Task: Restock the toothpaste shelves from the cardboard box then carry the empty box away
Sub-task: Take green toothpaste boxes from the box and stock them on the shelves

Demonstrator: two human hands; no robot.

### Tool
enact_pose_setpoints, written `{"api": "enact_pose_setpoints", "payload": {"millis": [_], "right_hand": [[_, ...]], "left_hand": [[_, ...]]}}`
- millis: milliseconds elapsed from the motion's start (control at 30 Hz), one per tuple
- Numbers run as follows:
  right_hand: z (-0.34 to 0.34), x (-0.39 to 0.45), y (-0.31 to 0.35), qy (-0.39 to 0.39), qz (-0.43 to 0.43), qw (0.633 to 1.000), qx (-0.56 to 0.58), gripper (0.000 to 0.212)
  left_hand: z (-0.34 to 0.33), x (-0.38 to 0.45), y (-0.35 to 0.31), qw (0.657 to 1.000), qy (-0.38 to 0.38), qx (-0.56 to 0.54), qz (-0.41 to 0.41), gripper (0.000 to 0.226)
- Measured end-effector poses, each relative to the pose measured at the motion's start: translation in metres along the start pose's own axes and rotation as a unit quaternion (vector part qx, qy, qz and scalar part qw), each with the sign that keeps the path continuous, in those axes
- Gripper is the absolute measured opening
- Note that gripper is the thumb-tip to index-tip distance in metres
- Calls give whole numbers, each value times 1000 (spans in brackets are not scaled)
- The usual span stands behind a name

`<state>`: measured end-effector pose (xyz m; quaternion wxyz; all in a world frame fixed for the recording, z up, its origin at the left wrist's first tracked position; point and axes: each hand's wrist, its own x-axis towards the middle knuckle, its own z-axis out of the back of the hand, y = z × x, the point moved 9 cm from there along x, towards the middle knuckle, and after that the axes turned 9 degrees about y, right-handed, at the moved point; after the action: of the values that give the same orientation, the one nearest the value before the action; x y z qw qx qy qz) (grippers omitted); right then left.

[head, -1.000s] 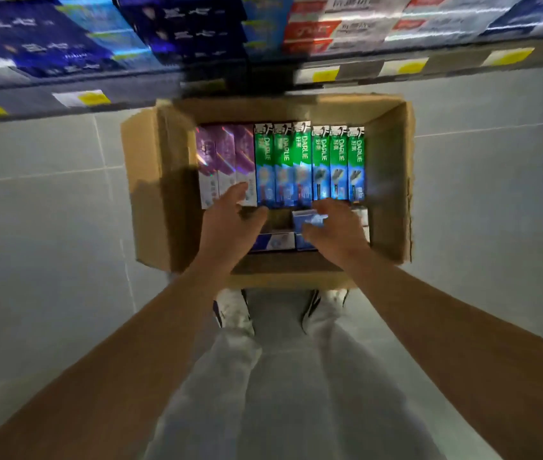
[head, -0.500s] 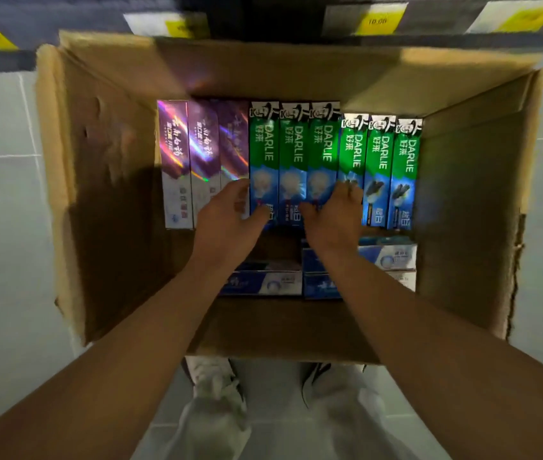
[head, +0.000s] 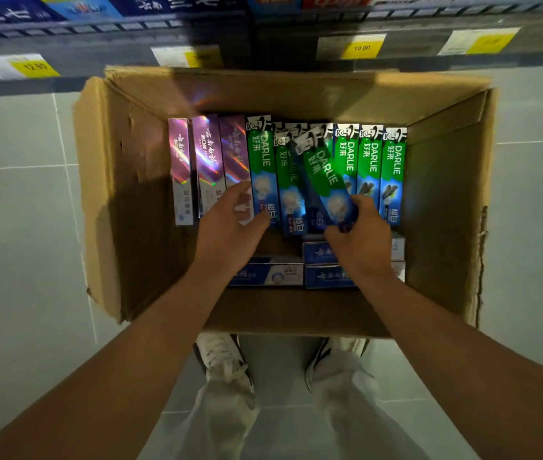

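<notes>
An open cardboard box [head: 442, 207] stands on the floor before me. Inside, three purple toothpaste cartons [head: 208, 154] and several green Darlie cartons [head: 369, 161] stand in a row, with blue cartons [head: 266, 273] lying flat nearer me. My right hand [head: 359, 237] grips the lower end of one green Darlie carton [head: 324, 174], which is tilted up out of the row. My left hand [head: 230, 227] rests with fingers spread on the near ends of a purple carton and the leftmost green carton; it holds nothing.
The shelf edge [head: 263, 58] with yellow price tags runs just beyond the box, with stocked toothpaste cartons [head: 170, 3] above it. Grey tiled floor [head: 21, 227] surrounds the box. My shoes [head: 220, 356] stand right behind the box's near wall.
My right hand has closed on a green Darlie carton and tipped it up out of the row. My left hand has barely moved. The camera pulled back slightly.
</notes>
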<state>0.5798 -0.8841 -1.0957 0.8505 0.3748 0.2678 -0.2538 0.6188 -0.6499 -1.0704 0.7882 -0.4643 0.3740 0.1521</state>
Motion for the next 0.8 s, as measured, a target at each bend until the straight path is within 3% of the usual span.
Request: {"api": "enact_pose_setpoints", "payload": {"millis": [133,300,367,500,633,800], "right_hand": [[9,-30,17,81,72,992,-57,60],[-2,-60,41,158,135,976,-69,59],[-11,-64,48,177,140,973,-43,58],[-27,-50,47,148,105,983,-7,66],[-48,-20,32,112,41,992,-38,72],[-79,15,17,89,-30,993,-73,84]], "left_hand": [[6,-16,-12,992,14,-126,-7,68],[7,-32,-16,975,93,-199,-11,50],[13,-35,-11,976,90,-197,-12,44],[61,-34,2,988,-35,-148,-36,36],[104,-31,18,973,-176,-139,-48,34],[118,-26,23,956,-258,-125,-58,32]]}}
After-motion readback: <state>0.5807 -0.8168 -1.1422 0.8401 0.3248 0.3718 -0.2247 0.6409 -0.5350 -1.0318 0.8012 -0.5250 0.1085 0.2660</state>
